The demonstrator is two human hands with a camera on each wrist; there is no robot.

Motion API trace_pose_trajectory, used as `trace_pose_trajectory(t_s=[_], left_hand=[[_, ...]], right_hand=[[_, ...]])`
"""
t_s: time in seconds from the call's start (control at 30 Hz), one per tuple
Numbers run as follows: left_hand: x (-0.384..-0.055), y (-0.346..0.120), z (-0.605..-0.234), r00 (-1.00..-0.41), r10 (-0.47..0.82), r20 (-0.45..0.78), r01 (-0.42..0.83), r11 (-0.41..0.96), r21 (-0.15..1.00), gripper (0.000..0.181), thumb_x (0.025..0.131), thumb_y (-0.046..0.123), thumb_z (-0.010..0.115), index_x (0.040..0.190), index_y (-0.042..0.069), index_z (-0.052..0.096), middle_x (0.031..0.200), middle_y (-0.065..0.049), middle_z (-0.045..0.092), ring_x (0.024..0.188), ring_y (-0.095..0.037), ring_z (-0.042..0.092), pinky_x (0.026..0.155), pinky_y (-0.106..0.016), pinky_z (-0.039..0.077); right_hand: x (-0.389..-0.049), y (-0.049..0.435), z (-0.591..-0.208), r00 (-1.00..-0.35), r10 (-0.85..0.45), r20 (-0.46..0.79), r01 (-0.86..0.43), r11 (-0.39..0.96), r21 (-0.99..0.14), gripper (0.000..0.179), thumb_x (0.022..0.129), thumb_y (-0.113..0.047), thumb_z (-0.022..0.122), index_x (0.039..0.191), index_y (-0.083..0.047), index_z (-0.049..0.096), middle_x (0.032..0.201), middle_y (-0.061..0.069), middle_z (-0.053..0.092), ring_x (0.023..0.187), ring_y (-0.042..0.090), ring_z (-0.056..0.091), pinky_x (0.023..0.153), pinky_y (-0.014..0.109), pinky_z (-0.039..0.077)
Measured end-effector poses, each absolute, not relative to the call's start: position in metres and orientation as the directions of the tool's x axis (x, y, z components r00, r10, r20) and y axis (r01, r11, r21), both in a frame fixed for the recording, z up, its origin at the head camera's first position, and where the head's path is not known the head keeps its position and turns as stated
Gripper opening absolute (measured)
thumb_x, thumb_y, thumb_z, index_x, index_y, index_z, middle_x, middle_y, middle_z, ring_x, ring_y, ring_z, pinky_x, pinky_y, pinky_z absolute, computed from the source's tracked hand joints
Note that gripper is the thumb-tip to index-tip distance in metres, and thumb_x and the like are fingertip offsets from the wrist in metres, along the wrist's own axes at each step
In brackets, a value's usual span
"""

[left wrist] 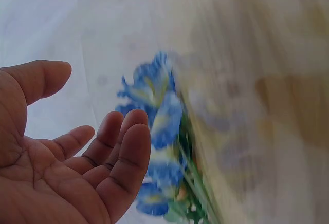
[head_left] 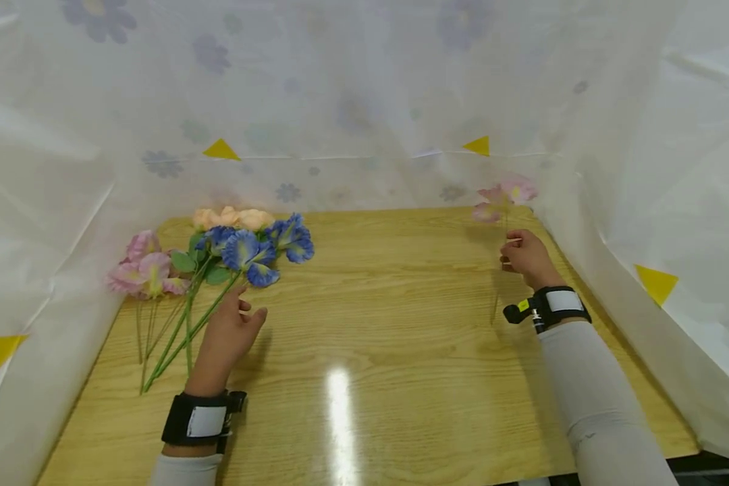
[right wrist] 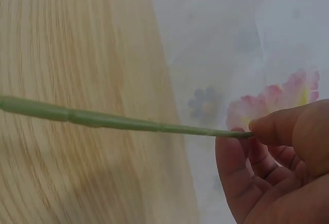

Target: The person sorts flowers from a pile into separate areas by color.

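Observation:
Between thumb and fingertips, my right hand point(head_left: 527, 256) pinches the thin green stem point(right wrist: 113, 121) of a pink artificial iris point(head_left: 503, 197) at the table's far right. Its bloom points up and away, and the stem runs down past the hand. My left hand point(head_left: 233, 331) is empty, palm turned inward and fingers loosely bent. It hovers beside the blue irises point(head_left: 243, 250), overlapping their stems in the head view. In the left wrist view, those blue petals point(left wrist: 167, 118) show just beyond the fingertips.
Peach flowers point(head_left: 233, 217) lie behind the blue irises, and pink irises point(head_left: 148, 270) lie to their left with stems toward me. White sheeting point(head_left: 364, 88) with faint flower prints encloses the wooden table point(head_left: 376, 290) at the back and sides. Yellow triangles point(head_left: 656, 283) mark the sheeting.

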State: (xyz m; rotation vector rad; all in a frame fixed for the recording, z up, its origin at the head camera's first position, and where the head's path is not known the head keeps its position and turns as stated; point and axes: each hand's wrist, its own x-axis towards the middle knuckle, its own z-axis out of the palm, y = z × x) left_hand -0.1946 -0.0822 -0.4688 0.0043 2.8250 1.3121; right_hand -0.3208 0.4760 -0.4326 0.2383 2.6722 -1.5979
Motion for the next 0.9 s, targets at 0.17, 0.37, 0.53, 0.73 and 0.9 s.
trace_pose_trajectory(t_s=[0.17,0.37,0.53,0.73,0.9], left_hand=[[-0.183,-0.114,-0.472,-0.999,-0.027,-0.047,-0.052,0.673,0.738,0.073,0.103,0.031,0.053,0.155,-0.005,0.017,0.128,-0.029,0.048,0.11,-0.043,0.057,0.073,-0.048,0.051],[-0.174,-0.14,-0.477,-0.998,-0.038,-0.045,-0.058,0.714,0.698,0.072,0.103,0.035,0.051,0.152,-0.009,0.022,0.127,-0.034,0.047,0.11,-0.049,0.055,0.074,-0.053,0.05],[-0.173,-0.156,-0.478,-1.0,-0.024,0.003,-0.017,0.769,0.639,0.065,0.103,0.032,0.052,0.145,-0.014,0.033,0.122,-0.037,0.047,0.106,-0.052,0.054,0.078,-0.059,0.046],[-0.177,-0.158,-0.485,-0.999,-0.034,0.018,-0.018,0.826,0.564,0.058,0.1,0.024,0.057,0.138,-0.016,0.04,0.125,-0.042,0.043,0.108,-0.058,0.048,0.084,-0.065,0.042],[-0.178,-0.155,-0.49,-0.997,-0.07,0.028,-0.047,0.865,0.499,0.054,0.096,0.015,0.058,0.136,-0.017,0.042,0.123,-0.044,0.042,0.106,-0.062,0.046,0.085,-0.068,0.04]], right_hand=[[-0.329,0.512,-0.437,-0.976,0.111,-0.186,0.217,0.508,-0.834,0.055,0.104,-0.012,0.044,0.151,0.005,0.021,0.127,0.023,0.041,0.1,0.031,0.056,0.08,0.031,0.056],[-0.333,0.541,-0.437,-0.966,0.146,-0.216,0.259,0.626,-0.736,0.055,0.099,-0.006,0.046,0.147,0.011,0.025,0.119,0.031,0.048,0.092,0.035,0.062,0.073,0.035,0.057],[-0.336,0.563,-0.442,-0.964,0.114,-0.238,0.24,0.755,-0.61,0.055,0.092,-0.002,0.048,0.14,0.017,0.031,0.097,0.028,0.061,0.073,0.029,0.064,0.063,0.038,0.055],[-0.331,0.578,-0.461,-0.985,0.04,-0.17,0.092,0.945,-0.313,0.043,0.085,-0.001,0.045,0.123,0.02,0.046,0.105,0.037,0.058,0.082,0.042,0.057,0.071,0.049,0.049],[-0.328,0.578,-0.473,-0.989,0.047,-0.144,0.084,0.96,-0.267,0.043,0.086,-0.003,0.041,0.121,0.021,0.049,0.115,0.04,0.054,0.096,0.05,0.055,0.082,0.058,0.045]])
